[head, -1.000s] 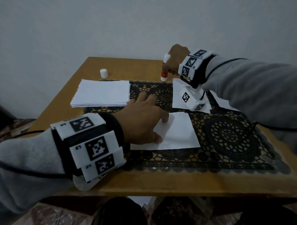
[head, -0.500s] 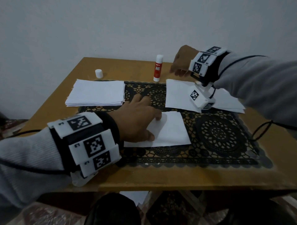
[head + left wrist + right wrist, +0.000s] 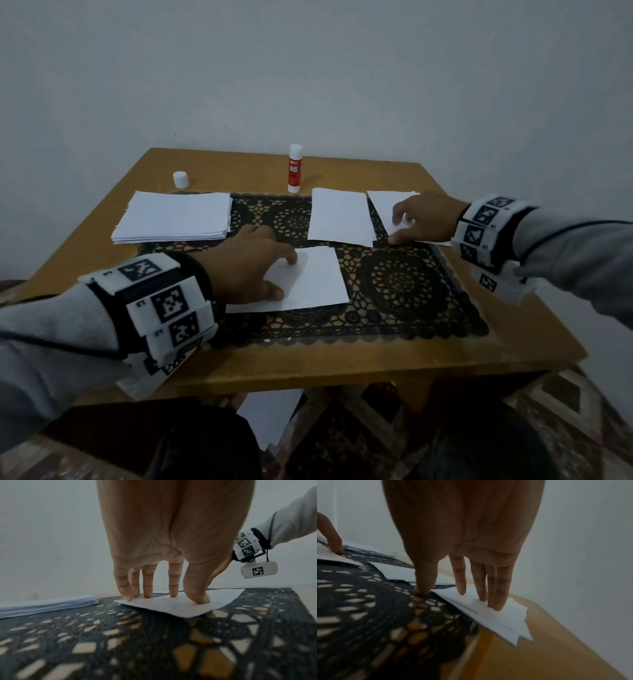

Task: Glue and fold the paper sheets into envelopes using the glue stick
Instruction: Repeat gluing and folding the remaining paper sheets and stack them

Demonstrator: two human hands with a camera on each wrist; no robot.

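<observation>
Head view shows the left hand (image 3: 246, 263) pressing straight, spread fingers (image 3: 173, 586) flat on a folded sheet (image 3: 308, 281) at the near middle of the black lace mat (image 3: 404, 291). Right hand (image 3: 424, 219) lies with extended fingers on a small pile of folded papers (image 3: 505, 622) at the mat's far right corner, though blur hides how many. Behind the mat's far edge the glue stick (image 3: 295, 168) stands upright, uncapped it seems, its cap (image 3: 180, 179) further left, and a stack of blank sheets (image 3: 174, 217) covers the mat's far left corner.

Small print on the upright red-and-white glue stick (image 3: 295, 168) unreadable, white folded paper (image 3: 310, 281) partly hidden under the left hand (image 3: 245, 265), near black lace mat (image 3: 368, 615) blurred.
</observation>
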